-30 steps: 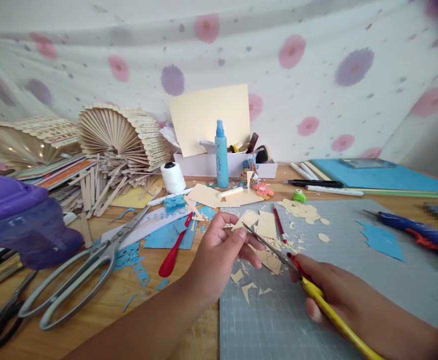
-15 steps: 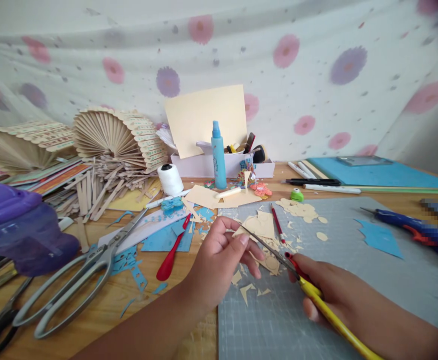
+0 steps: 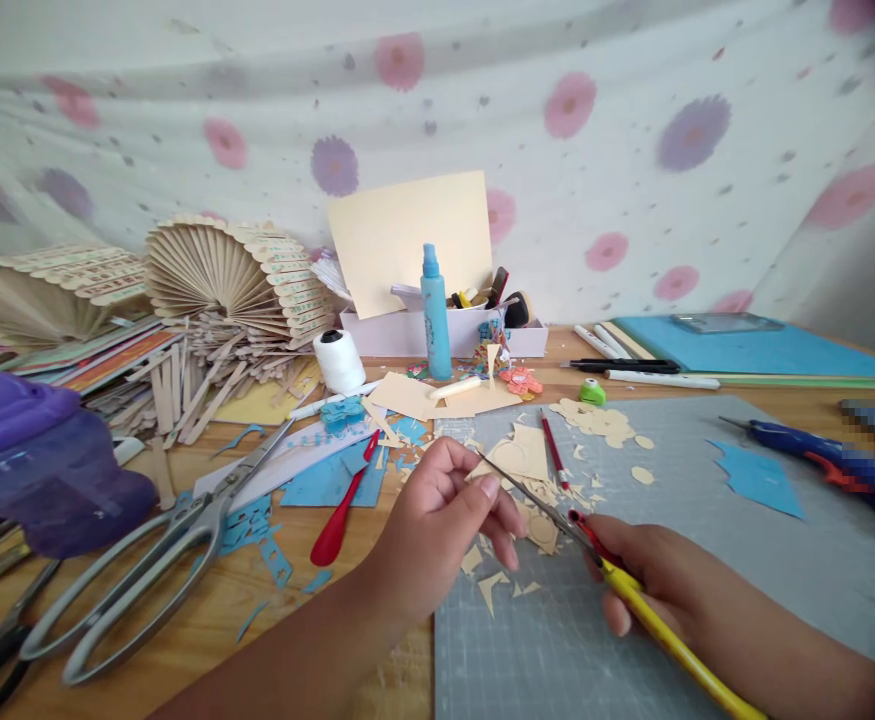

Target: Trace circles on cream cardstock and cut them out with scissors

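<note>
My left hand (image 3: 444, 530) is pinched closed over the cutting mat's left part, thumb against the forefinger. A sliver of cream paper (image 3: 474, 466) shows at the fingers, mostly hidden by them. My right hand (image 3: 666, 585) is wrapped around long-nose pliers (image 3: 538, 507) with yellow and red handles. Their thin metal jaws point up and left, and the tip reaches the left fingertips. Beneath and beyond the hands lie cream paper scraps (image 3: 491, 588), a sheet with circle outlines (image 3: 542, 530) and a pile of cut cream discs (image 3: 594, 420).
Large grey scissors (image 3: 212, 530) and a purple cup (image 3: 54, 470) stand left. A red tool (image 3: 336, 520) lies beside blue paper. Behind are a blue spray bottle (image 3: 435, 325), white thread spool (image 3: 338, 362) and craft sticks (image 3: 204, 380). A blue-handled tool (image 3: 804, 440) rests on the mat (image 3: 707, 620).
Both hands keep almost the same pose. The pliers and the left fingers have barely shifted, and the whole view has moved slightly.
</note>
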A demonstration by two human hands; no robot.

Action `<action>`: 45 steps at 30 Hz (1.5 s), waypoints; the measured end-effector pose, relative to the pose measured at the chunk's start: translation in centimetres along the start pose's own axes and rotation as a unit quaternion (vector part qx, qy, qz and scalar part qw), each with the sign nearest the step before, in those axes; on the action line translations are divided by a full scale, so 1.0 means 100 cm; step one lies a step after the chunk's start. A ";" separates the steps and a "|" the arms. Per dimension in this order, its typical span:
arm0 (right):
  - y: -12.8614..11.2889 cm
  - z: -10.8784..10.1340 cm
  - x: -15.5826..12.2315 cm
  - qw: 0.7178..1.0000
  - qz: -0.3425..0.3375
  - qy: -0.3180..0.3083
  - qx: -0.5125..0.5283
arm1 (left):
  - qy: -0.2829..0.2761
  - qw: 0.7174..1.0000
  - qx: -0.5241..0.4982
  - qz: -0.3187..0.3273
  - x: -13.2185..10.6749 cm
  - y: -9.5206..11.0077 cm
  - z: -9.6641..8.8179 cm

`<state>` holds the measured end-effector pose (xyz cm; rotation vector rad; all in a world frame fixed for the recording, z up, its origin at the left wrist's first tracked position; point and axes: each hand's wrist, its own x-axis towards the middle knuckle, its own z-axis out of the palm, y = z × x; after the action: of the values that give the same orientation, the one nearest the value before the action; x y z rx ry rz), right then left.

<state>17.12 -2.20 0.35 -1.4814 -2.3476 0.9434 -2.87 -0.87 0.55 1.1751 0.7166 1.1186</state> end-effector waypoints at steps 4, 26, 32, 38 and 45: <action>0.000 0.001 0.004 1.000 0.004 -0.021 0.009 | 0.002 1.000 0.001 0.002 -0.001 0.001 0.000; 0.001 -0.008 0.005 0.996 0.000 -0.009 0.088 | 0.028 0.998 0.061 -0.018 0.004 0.006 -0.003; 0.005 -0.019 -0.001 0.996 -0.048 0.045 0.053 | 0.100 0.988 0.112 0.022 0.014 0.007 -0.018; 0.033 -0.036 0.008 0.994 0.036 0.072 -0.075 | 0.130 0.978 0.150 0.055 0.019 0.010 -0.031; 0.077 -0.055 0.023 0.968 0.157 0.145 -0.130 | 0.117 0.981 0.150 0.043 0.025 0.001 -0.031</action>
<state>24.35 4.24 -0.51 -1.9832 -2.1227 0.4413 -4.87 2.59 0.03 1.3493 1.0524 1.2658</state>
